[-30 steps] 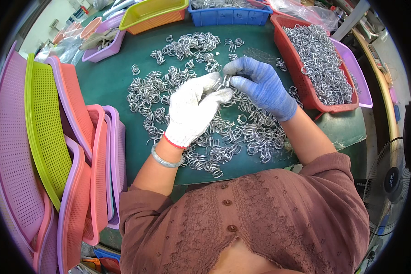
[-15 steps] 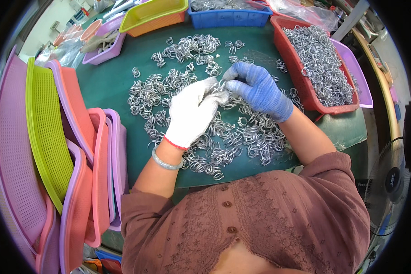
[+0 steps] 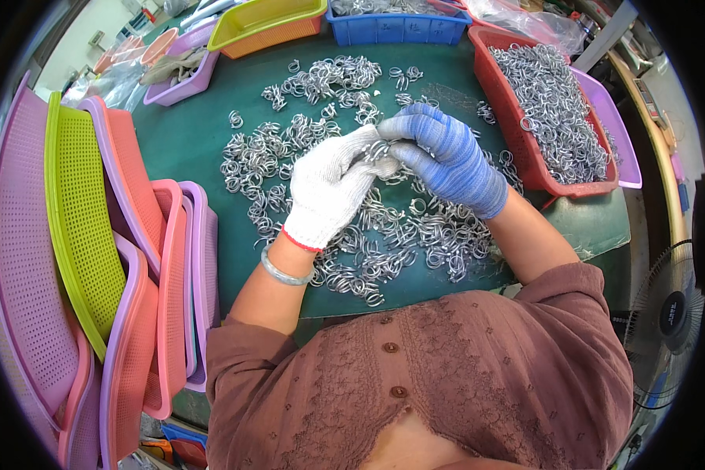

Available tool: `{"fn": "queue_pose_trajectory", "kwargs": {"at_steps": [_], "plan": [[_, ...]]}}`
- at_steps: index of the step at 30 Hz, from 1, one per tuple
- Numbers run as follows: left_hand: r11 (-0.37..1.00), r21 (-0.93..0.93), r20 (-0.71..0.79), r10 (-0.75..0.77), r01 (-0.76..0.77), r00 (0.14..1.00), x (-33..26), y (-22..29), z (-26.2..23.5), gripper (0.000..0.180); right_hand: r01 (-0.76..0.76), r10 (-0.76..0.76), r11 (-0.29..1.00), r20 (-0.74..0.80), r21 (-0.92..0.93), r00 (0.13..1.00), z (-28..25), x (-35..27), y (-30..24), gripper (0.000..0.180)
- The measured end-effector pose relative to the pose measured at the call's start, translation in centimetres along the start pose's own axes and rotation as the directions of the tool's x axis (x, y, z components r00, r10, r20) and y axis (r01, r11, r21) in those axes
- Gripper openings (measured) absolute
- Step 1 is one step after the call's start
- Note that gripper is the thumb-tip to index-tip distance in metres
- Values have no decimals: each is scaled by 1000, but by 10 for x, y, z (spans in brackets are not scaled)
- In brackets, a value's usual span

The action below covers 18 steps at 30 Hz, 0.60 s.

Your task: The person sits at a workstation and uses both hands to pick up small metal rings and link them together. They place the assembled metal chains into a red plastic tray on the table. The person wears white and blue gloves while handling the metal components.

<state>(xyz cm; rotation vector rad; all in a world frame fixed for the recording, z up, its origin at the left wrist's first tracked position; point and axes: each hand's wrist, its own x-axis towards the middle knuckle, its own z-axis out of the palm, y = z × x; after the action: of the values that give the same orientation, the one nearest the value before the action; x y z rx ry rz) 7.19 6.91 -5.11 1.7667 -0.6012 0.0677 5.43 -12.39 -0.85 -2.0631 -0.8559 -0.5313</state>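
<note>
My left hand (image 3: 329, 184), in a white knit glove with a red cuff, is closed on a metal ring (image 3: 377, 150) that shows between thumb and fingers. From the right comes my right hand (image 3: 450, 160) in a blue knit glove, its thumb and fingers pinched close against the same spot. Whether its fingertips grip the ring too or another small piece is hidden. Beneath and around both hands, loose silvery metal rings (image 3: 368, 274) lie in heaps on the green tabletop (image 3: 188, 149). A further pile of rings (image 3: 341, 76) lies beyond my hands.
A red basket (image 3: 517, 149) full of rings stands at right, beside a purple tray (image 3: 611, 129). Yellow (image 3: 270, 31) and blue (image 3: 395, 30) baskets line the far edge. Stacked colored baskets (image 3: 86, 227) crowd the left. A fan (image 3: 670, 313) stands at lower right.
The fingers of both hands have shifted slightly, and the metal ring in my left hand shows more plainly. My right hand has moved a little lower. The heaps look the same.
</note>
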Motion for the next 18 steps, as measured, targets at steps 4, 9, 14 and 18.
{"fn": "queue_pose_trajectory", "kwargs": {"at_steps": [4, 9, 14, 18], "plan": [[994, 105, -6, 17, -16, 1000, 2, 18, 0, 27, -171, 165, 981, 63, 91, 984, 0, -2, 4, 28], [969, -85, 100, -224, 233, 969, 4, 32, -4, 21, -583, 517, 597, 291, 551, 805, -5, -3, 5, 34], [789, -448, 190, -375, 420, 907, 3, 36, -4, 21, -530, 489, 611, 246, 588, 837, -5, -4, 8, 33], [711, -529, 309, -348, 464, 885, 4, 28, -9, 17, -476, 475, 663, 167, 578, 864, -4, -3, 4, 32]]}}
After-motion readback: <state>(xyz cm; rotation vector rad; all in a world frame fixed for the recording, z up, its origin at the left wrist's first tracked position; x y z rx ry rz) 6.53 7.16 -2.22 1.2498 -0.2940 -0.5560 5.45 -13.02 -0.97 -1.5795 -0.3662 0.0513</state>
